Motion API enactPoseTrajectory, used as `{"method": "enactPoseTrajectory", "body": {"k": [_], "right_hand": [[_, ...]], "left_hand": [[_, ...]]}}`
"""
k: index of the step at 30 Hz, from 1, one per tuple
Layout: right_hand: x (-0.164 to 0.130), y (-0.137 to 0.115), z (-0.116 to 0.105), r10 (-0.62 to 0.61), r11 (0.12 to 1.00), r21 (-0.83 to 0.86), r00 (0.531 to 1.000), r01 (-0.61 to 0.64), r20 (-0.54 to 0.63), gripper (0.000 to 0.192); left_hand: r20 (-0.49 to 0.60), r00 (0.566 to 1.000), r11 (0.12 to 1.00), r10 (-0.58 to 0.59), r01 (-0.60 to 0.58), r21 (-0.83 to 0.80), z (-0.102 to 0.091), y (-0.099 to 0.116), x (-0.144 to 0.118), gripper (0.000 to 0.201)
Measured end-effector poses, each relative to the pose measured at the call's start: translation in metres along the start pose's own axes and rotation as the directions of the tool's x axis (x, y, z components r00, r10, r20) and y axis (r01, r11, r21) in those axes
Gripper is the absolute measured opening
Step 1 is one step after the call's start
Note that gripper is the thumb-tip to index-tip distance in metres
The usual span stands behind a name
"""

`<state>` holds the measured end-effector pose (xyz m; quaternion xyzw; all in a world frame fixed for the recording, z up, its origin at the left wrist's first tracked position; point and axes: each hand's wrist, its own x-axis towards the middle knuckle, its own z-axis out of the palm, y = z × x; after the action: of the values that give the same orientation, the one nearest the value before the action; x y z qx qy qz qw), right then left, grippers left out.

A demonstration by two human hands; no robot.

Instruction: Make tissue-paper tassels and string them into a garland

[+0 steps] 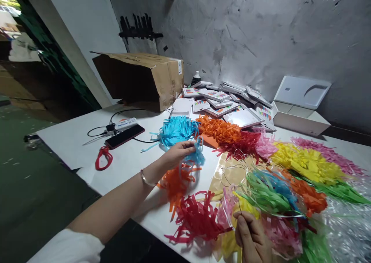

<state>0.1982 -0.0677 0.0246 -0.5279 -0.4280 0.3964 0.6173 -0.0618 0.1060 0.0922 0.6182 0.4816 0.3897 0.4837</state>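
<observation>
My left hand [181, 151] is closed on a blue tissue paper tassel [198, 153], held a little above the white table. Below it hang an orange tassel [176, 184] and a red tassel [198, 218]. My right hand [251, 232], at the lower front, pinches a thin dark cord or wire [240, 207] beside pink and yellow paper strips. To its right lies a mixed bunch of green, blue, orange and pink tassels [269, 191]. Farther back sit piles of blue [178, 131], orange [218, 128], red [242, 144] and yellow [307, 162] fringed paper.
An open cardboard box [168, 81] stands at the back left, with flat white boxes [217, 97] heaped beside it. A phone [125, 135], a power strip [126, 123] and a red loop [103, 158] lie left. Bubble wrap [348, 224] covers the right; an open white box [301, 118] stands behind.
</observation>
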Motion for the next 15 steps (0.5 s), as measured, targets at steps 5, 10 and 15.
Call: {"method": "enactPoseTrajectory", "body": {"k": [5, 10, 15], "right_hand": [[0.002, -0.022, 0.013, -0.040, 0.989, -0.143, 0.997, 0.049, 0.066, 0.034], [0.000, -0.039, 0.013, -0.103, 0.957, -0.257, 0.986, 0.133, 0.127, 0.028], [-0.008, -0.049, 0.012, -0.224, 0.913, -0.306, 0.959, 0.269, 0.175, 0.022]], "left_hand": [[0.100, 0.995, 0.910, -0.011, 0.051, -0.411, 0.028, 0.020, -0.050, 0.055], [0.197, 0.979, 0.806, -0.057, 0.162, -0.570, 0.054, 0.024, -0.075, 0.042], [0.188, 0.978, 0.724, -0.087, 0.192, -0.662, 0.071, 0.027, -0.088, 0.036]]}}
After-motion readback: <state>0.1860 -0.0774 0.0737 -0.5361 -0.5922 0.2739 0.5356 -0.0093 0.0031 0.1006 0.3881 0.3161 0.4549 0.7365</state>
